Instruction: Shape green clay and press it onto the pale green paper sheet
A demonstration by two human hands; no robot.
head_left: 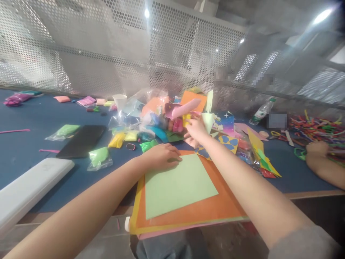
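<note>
My left hand point(161, 155) lies palm down on the far left corner of a light green paper sheet point(178, 185), fingers loosely curled and flat on it. That sheet tops a stack of orange paper point(215, 208), yellow and pink sheets overhanging the table's near edge. My right hand point(195, 131) reaches forward above the pile of craft items, fingers pinched on a pale green folded paper piece point(208, 120). A pink foam roll point(185, 107) lies just beyond it.
Bags of coloured clay point(99, 157), a black pad point(82, 141), a white cup point(120, 101) and a white case point(29, 189) sit at left. Another person's hand point(319, 150) rests at right beside pipe cleaners point(318, 127) and a bottle point(261, 112). Mesh wall behind.
</note>
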